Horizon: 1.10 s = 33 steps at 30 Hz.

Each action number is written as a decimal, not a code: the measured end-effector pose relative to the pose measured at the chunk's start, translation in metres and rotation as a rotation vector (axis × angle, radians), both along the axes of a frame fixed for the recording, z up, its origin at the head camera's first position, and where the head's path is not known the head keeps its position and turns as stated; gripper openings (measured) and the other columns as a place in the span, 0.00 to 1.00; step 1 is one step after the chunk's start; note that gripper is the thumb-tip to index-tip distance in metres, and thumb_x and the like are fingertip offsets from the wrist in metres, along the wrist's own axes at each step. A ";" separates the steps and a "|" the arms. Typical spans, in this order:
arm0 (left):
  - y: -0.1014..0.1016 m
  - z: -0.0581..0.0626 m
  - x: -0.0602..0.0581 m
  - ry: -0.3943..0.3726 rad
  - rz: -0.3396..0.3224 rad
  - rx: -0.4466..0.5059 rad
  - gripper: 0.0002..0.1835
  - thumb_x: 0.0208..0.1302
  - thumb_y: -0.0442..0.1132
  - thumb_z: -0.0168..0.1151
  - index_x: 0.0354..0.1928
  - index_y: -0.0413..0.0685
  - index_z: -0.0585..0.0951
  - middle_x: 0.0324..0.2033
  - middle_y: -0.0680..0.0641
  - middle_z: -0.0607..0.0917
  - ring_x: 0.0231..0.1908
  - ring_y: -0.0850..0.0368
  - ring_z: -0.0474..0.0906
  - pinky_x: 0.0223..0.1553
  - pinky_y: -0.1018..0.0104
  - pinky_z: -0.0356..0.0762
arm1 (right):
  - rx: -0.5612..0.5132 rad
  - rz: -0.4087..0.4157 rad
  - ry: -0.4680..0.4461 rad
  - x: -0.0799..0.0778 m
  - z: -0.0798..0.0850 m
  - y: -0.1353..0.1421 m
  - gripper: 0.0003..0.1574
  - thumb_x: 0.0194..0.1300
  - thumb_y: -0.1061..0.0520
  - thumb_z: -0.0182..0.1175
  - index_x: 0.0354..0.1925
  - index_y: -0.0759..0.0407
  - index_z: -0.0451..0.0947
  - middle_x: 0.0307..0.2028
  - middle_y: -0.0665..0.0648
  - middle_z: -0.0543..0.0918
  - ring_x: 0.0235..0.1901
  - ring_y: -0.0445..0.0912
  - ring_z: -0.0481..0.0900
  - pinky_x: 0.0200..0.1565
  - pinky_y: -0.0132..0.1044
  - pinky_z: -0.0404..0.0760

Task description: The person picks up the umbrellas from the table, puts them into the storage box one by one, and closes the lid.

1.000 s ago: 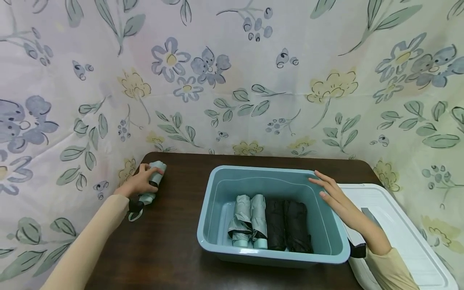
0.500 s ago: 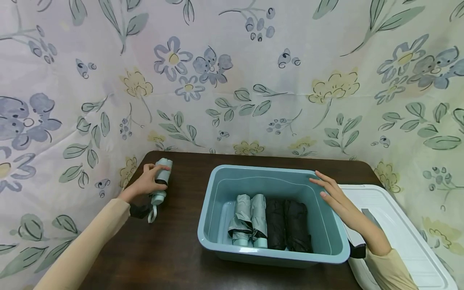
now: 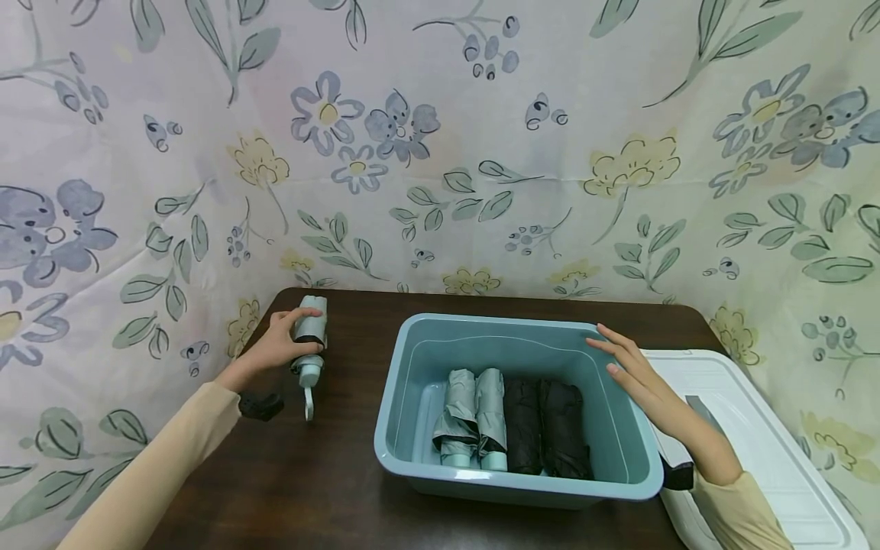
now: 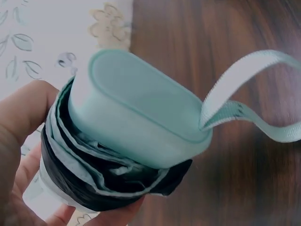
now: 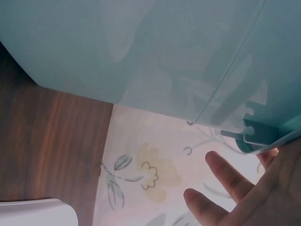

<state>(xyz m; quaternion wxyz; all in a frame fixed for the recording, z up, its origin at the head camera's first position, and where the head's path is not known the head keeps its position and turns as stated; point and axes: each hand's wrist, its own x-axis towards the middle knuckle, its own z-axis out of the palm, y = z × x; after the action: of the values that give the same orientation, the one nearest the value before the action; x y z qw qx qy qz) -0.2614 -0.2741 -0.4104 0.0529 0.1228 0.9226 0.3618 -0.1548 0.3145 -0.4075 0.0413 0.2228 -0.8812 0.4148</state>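
In the head view my left hand (image 3: 280,342) grips a folded mint umbrella (image 3: 311,328) near the table's far left corner. The umbrella stands lengthwise away from me, handle end nearer, its wrist strap hanging. Up close, the left wrist view shows the oval mint handle end (image 4: 146,106), the strap loop (image 4: 244,75) and dark-edged cloth wrapped below it. My right hand (image 3: 642,380) rests on the right rim of a blue-green plastic bin (image 3: 495,319), fingers extended. Inside the bin lie two mint umbrellas (image 3: 458,405) and two black folded bundles (image 3: 564,428), side by side.
A white lid (image 3: 763,435) lies right of the bin, partly beneath my right forearm. The dark wooden table (image 3: 330,473) ends at the back against a floral cloth (image 3: 440,176), which also rises along the left side.
My left hand has moved slightly right with the umbrella, turning it from a slant to nearly straight, its strap swinging to hang down. The right hand and bin have stayed put.
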 end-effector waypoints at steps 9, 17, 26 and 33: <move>0.011 0.015 0.015 -0.067 0.025 0.129 0.36 0.58 0.43 0.63 0.67 0.49 0.60 0.59 0.28 0.52 0.56 0.36 0.53 0.41 0.53 0.69 | -0.005 0.000 -0.003 0.000 0.000 0.000 0.26 0.73 0.61 0.40 0.67 0.53 0.60 0.71 0.54 0.44 0.69 0.42 0.41 0.51 0.74 0.47; 0.028 0.025 0.025 -0.228 0.043 0.373 0.36 0.62 0.47 0.60 0.68 0.56 0.55 0.62 0.32 0.52 0.44 0.44 0.71 0.35 0.55 0.78 | -0.010 0.006 -0.001 0.001 0.000 0.000 0.26 0.73 0.61 0.40 0.67 0.52 0.59 0.71 0.54 0.44 0.69 0.42 0.41 0.51 0.74 0.48; 0.045 0.048 0.036 -0.260 -0.091 0.457 0.34 0.68 0.42 0.52 0.71 0.65 0.49 0.69 0.43 0.38 0.65 0.37 0.46 0.43 0.47 0.71 | -0.018 0.008 -0.014 0.000 0.001 0.000 0.26 0.73 0.61 0.40 0.67 0.52 0.59 0.71 0.56 0.44 0.69 0.47 0.40 0.51 0.74 0.47; 0.059 0.061 0.042 -0.284 -0.148 0.526 0.31 0.68 0.38 0.49 0.69 0.58 0.51 0.67 0.40 0.38 0.57 0.37 0.55 0.36 0.52 0.75 | -0.020 0.014 -0.008 0.000 -0.002 0.001 0.26 0.73 0.60 0.40 0.68 0.53 0.58 0.71 0.57 0.44 0.69 0.42 0.40 0.51 0.74 0.47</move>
<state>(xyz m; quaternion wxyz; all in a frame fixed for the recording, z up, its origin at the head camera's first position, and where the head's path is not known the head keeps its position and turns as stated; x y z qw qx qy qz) -0.2196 -0.2147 -0.3493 0.1739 0.1473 0.7692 0.5970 -0.1549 0.3160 -0.4091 0.0373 0.2268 -0.8757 0.4246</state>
